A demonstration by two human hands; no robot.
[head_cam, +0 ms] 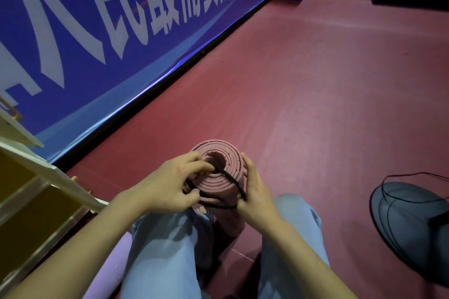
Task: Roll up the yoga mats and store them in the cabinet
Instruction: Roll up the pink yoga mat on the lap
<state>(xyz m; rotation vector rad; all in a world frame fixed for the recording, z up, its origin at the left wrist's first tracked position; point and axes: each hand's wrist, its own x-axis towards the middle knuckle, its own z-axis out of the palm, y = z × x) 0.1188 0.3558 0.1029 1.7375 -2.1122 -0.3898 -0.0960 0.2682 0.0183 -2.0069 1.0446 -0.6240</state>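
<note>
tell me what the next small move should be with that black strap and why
Probably slide the black strap down past the end of the rolled pink mat. It lies across the roll's top end, pinched by the left hand and right hand, not yet around it.

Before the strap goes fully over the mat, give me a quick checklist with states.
1. Mat rolled tight, coils even: ok.
2. Mat upright between the knees: ok.
3. Left hand pinches the strap: ok.
4. Right hand steadies the mat's side and holds the strap there: ok.
5. Strap around the roll: not ok, it crosses the top end.
6. Cabinet open at left, shelf room: cannot tell.
</note>
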